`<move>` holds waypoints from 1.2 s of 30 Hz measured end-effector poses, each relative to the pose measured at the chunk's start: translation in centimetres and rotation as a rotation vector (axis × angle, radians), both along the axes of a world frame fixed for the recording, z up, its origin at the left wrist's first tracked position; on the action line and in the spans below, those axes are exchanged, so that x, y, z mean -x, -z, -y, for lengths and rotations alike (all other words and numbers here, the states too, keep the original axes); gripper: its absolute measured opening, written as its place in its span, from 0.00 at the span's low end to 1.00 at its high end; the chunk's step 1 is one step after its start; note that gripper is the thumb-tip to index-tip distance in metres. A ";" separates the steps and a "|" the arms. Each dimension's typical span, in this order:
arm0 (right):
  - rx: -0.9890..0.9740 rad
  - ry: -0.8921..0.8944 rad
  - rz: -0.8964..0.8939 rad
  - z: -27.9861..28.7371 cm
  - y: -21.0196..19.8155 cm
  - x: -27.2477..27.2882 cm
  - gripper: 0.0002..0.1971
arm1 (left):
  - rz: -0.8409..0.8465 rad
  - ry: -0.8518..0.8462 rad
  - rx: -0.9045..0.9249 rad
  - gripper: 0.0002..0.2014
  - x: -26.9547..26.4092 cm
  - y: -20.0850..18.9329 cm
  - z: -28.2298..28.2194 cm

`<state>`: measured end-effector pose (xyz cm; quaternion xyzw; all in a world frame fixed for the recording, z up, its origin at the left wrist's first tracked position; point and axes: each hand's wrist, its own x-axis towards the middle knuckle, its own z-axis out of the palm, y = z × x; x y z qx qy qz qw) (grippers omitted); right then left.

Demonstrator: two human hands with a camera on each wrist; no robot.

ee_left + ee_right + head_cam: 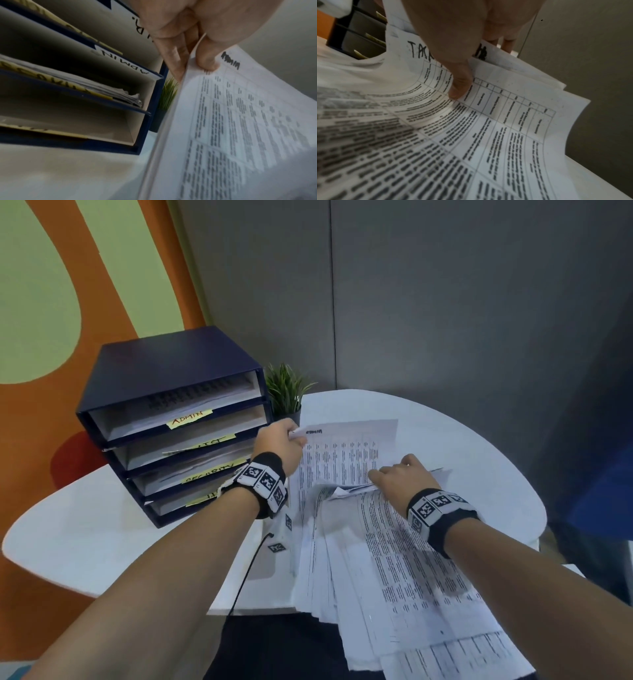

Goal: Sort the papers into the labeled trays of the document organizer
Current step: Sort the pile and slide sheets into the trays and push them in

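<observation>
- White round table [462, 440] carries a fanned pile of printed papers [394, 559] near the front edge.
- Left hand [279, 445] pinches a sheet headed ADMIN [346, 450] by its corner, thumb on top and fingers beneath, lifted just beside the navy document organizer [164, 405].
- Right hand [402, 479] presses the pile, thumb on top, fingers tucked under the upper sheets.
- Small potted plant [286, 392] stands behind the organizer, by the grey wall [445, 302].

Both hands [279, 445] [404, 479] forward, fingers pinched.

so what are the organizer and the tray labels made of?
Organizer: looks like matte navy covered board with pale inner walls and thin flat panels; could be plastic.
Tray labels: yellow paper strips, probably sticky notes, handwritten in marker, with edges lifting.
</observation>
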<state>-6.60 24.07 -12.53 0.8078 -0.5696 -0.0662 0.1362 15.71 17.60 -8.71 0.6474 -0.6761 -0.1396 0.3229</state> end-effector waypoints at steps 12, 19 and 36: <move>-0.047 0.079 0.076 4.1 1.8 -2.6 0.27 | -0.282 -0.009 0.602 0.06 -1.0 -13.7 -1.2; -0.007 0.168 0.287 4.8 -0.3 0.3 0.22 | -0.402 0.043 0.688 0.03 -0.8 -16.9 -2.3; -0.350 0.535 0.372 -1.2 -1.1 9.7 0.09 | 0.030 0.056 -0.303 0.16 3.5 4.9 -1.7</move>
